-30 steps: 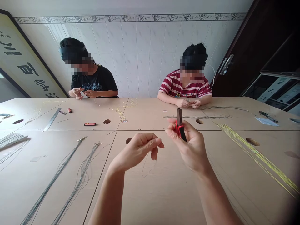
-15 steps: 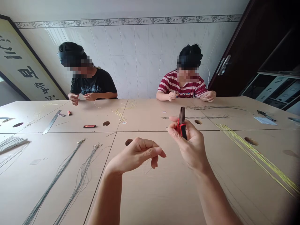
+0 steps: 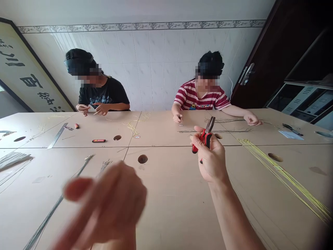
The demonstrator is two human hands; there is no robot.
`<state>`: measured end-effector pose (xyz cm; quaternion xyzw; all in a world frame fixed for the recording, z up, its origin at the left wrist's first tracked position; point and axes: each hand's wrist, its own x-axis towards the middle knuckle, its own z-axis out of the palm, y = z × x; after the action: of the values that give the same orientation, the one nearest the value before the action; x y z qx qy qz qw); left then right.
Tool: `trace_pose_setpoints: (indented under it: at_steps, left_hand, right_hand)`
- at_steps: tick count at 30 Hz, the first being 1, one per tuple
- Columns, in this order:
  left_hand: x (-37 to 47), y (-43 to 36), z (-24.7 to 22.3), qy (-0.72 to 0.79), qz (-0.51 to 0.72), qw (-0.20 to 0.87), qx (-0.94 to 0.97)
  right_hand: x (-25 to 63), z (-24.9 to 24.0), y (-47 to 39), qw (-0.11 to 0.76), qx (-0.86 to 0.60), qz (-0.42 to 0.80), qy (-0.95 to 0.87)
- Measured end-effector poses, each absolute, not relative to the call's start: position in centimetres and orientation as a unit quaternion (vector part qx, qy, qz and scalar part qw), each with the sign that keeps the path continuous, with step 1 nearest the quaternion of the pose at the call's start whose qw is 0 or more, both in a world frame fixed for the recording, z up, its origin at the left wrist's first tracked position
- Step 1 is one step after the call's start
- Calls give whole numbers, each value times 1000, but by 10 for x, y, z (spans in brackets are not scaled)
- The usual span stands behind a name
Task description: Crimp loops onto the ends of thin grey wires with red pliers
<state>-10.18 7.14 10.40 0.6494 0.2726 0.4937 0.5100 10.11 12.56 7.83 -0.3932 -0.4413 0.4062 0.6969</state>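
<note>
My right hand (image 3: 214, 159) is closed around a pair of pliers (image 3: 208, 133) with red and black handles, the metal jaws pointing up and slightly right. My left hand (image 3: 111, 205) is raised close to the camera at the lower left and smeared by motion. Its fingers are too blurred to show whether anything is between them. Behind and partly covered by it lie two bundles of grey cords, one long bundle (image 3: 56, 205) and one of which only the tip ends (image 3: 106, 165) show.
A bundle of yellow cords (image 3: 281, 170) lies at the right. Across the table (image 3: 171, 194) sit two people, one in black (image 3: 111, 92) and one in stripes (image 3: 186, 93). A steel ruler (image 3: 57, 136), a red-and-black box cutter (image 3: 99, 141) and round table holes (image 3: 142, 159) are at the middle and left.
My left hand has swung left and nearer the camera, away from my right hand. The pliers have tilted to the right. The striped person's arm has reached out sideways across the table.
</note>
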Motion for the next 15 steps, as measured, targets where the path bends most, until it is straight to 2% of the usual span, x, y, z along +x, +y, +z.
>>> trace_pose_setpoints:
  at_steps: [3, 5, 11, 15]
  left_hand:
    - [-110, 64, 119, 147, 750, 400, 506]
    - [-115, 62, 128, 148, 824, 344, 424]
    - [-127, 94, 120, 205, 859, 317, 346]
    - [-111, 121, 97, 280, 799, 372, 381]
  right_hand:
    - [101, 79, 125, 697, -393, 402, -446]
    - [101, 79, 124, 696, -387, 392, -459]
    - [99, 83, 111, 685, -353, 344, -536]
    - [100, 90, 95, 665, -340, 334, -575]
